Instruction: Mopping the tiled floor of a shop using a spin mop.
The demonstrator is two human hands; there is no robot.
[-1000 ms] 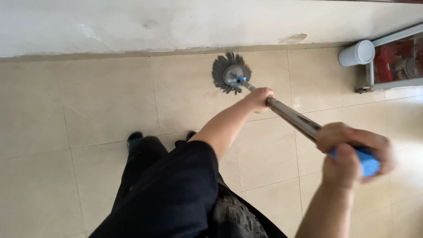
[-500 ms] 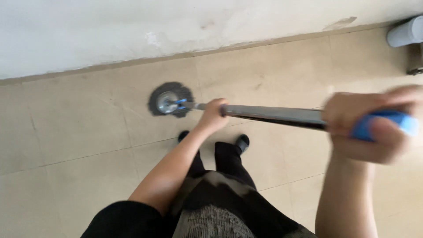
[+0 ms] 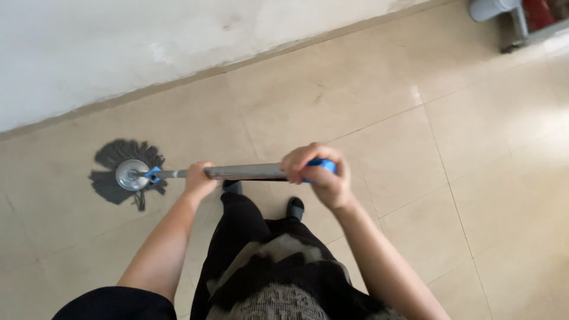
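Observation:
I hold a mop with a silver metal pole [image 3: 246, 172] and a blue grip at its top end. My left hand [image 3: 198, 181] is wrapped around the pole low down, near the head. My right hand [image 3: 317, 175] is closed over the blue grip. The grey stringy mop head [image 3: 121, 172], with a round metal disc in its middle, lies flat on the beige tiled floor [image 3: 367, 118] to my left, a short way from the wall's base. My dark trousers and black shoes show below the pole.
A white, scuffed wall [image 3: 178, 41] runs along the top with a beige skirting strip. At the top right corner stands a grey pipe or bin [image 3: 492, 9] beside a metal frame with something red in it.
The view has swung so the mop head now lies further left and lower, away from the wall. Both hands have kept their hold on the pole, and my right hand sits closer to the left one.

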